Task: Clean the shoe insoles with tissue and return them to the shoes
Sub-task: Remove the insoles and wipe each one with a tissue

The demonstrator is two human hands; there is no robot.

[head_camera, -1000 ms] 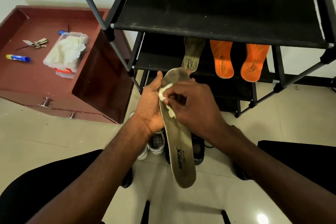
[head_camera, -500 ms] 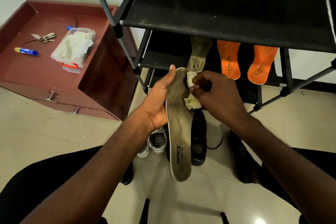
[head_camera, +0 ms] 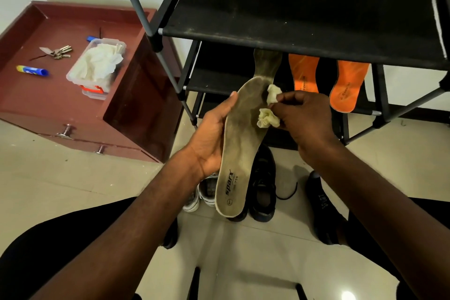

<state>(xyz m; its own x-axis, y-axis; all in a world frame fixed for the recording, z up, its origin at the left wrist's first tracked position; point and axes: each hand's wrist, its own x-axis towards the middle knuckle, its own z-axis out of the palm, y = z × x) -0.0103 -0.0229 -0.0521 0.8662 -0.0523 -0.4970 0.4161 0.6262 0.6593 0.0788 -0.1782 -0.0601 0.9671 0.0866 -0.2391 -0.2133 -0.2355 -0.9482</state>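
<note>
My left hand grips a worn grey insole along its left edge, toe end up, above the shoes on the floor. My right hand pinches a crumpled tissue against the insole's right edge near the toe. A second grey insole and two orange insoles lie on the rack's middle shelf. Dark shoes and a white shoe stand on the floor below.
A black fabric shoe rack fills the upper right. To the left, a red-brown cabinet holds a clear box of tissues, keys and a blue tube. My dark-clothed knees frame the tiled floor.
My right hand has slid the tissue from the insole's middle to its right edge near the toe. The insole is held a little further right.
</note>
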